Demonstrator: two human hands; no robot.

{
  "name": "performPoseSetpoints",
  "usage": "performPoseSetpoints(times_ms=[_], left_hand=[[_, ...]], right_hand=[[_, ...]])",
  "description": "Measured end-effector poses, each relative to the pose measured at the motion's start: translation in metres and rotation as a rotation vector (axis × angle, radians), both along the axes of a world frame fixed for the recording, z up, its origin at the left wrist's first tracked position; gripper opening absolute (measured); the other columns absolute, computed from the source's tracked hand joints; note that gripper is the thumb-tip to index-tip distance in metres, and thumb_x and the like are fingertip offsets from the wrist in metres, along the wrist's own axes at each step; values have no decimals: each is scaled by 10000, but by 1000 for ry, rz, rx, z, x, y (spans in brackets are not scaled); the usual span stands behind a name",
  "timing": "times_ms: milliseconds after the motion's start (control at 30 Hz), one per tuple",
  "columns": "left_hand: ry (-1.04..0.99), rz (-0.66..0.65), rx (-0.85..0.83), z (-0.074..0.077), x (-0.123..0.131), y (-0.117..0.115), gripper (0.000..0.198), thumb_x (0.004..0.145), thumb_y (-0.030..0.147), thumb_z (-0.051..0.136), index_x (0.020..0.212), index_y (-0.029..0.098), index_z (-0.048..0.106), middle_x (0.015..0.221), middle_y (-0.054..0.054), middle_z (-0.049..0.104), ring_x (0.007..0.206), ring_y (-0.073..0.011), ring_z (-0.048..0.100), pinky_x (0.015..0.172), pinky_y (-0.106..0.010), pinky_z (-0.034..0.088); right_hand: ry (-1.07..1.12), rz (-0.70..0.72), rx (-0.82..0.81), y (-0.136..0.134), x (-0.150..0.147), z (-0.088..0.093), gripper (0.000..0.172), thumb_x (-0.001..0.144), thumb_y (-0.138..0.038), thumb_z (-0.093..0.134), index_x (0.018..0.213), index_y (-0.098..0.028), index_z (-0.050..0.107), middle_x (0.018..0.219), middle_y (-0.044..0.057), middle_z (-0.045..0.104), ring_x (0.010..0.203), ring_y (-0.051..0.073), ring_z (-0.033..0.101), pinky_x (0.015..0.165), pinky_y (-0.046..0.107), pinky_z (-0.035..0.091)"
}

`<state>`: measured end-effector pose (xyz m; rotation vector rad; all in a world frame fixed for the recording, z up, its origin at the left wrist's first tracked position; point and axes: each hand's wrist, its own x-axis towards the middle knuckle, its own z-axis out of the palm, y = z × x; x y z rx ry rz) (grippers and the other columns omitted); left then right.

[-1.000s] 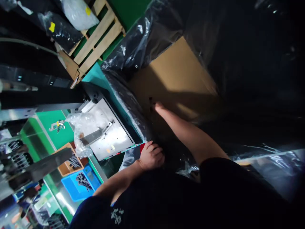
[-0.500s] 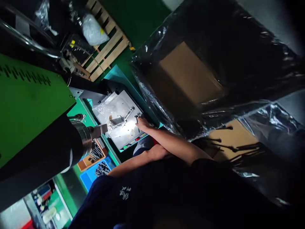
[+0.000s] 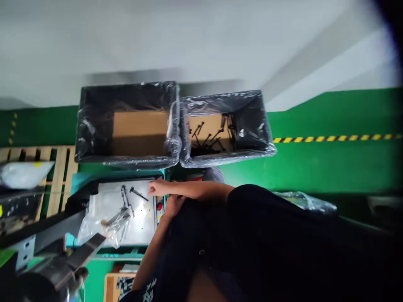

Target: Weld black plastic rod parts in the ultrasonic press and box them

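My right hand [image 3: 158, 187] is over the right edge of a bright metal plate [image 3: 143, 235], its fingers curled and slightly blurred. Just left of the fingertips lies a long black bolt-like part [image 3: 138, 193] with a wider head, apparently apart from the hand. My left hand [image 3: 174, 204] is lower and to the right, beside the plate's edge and partly under my right wrist; its fingers are mostly hidden. Near it is a red button [image 3: 160, 206]. A metal fixture [image 3: 125, 197] stands on the plate, with clear plastic film [image 3: 94, 228] around it.
Two black bins lined with clear plastic stand behind: the left bin [image 3: 94, 138] has cardboard at its bottom, the right bin [image 3: 252, 126] holds several black bolt-like parts. A wooden pallet [image 3: 61, 176] is at left. An orange tray [image 3: 109, 287] of dark parts sits below.
My view has swung round, bringing both bins into full sight. The black bolt-like part that was in my right hand now lies on the plate, and that hand has drawn back toward the edge.
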<state>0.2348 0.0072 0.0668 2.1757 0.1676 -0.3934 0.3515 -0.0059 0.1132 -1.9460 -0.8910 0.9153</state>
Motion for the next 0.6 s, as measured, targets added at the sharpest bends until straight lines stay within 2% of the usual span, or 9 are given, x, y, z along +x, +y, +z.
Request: performPoseSetpoints(times_ms=[33,100,133,200,300,400,500,600], left_hand=[[61,-28,44,2,8,-14,251,887,233,585,1053,137,748,1030,-109,769,960,-237,721,914,-363,554],[173,-87,142,6,30,-50,243,884,232,584,1041,151,750,1046,-95,768,969,-222,718,920,-343,539],[209,-121,188,9,44,-73,239,881,232,587,1037,155,751,1048,-91,768,978,-220,716,922,-335,533],[236,-181,262,16,74,-130,237,882,234,587,1030,150,752,1036,-93,768,977,-220,714,909,-320,525],[234,-193,382,26,124,-244,244,892,239,571,1024,143,753,1031,-94,765,969,-215,703,888,-298,506],[241,-200,522,30,177,-371,264,912,238,519,979,142,755,979,-81,759,926,-202,683,827,-272,479],[265,-205,569,27,232,-483,275,918,237,499,929,138,756,930,-70,749,896,-191,662,770,-254,446],[277,-174,532,19,284,-567,249,900,228,526,910,149,762,931,-71,752,900,-193,658,752,-248,432]], right_hand=[[7,-56,60,-47,11,6,180,848,-349,735,925,-186,734,801,25,715,765,168,649,671,224,444],[22,-280,130,-157,33,12,99,820,-267,731,832,-170,720,766,6,695,729,140,622,659,214,418],[40,-433,127,-219,42,12,78,807,-234,718,781,-161,705,735,2,681,705,132,608,655,213,413],[48,-628,116,-350,56,5,122,846,-217,618,767,-146,679,685,7,655,645,127,584,623,220,413],[132,-942,170,-546,64,-15,223,870,-327,530,825,-148,656,706,29,661,621,138,588,577,227,436],[302,-1293,253,-719,64,-35,347,789,-485,563,860,-155,644,792,65,694,637,157,617,545,243,465],[403,-1554,143,-856,70,-47,460,675,-561,618,865,-143,648,806,97,702,664,185,638,522,253,466],[447,-1624,111,-951,94,-45,495,605,-566,675,857,-141,651,802,102,705,668,190,647,526,253,473]])
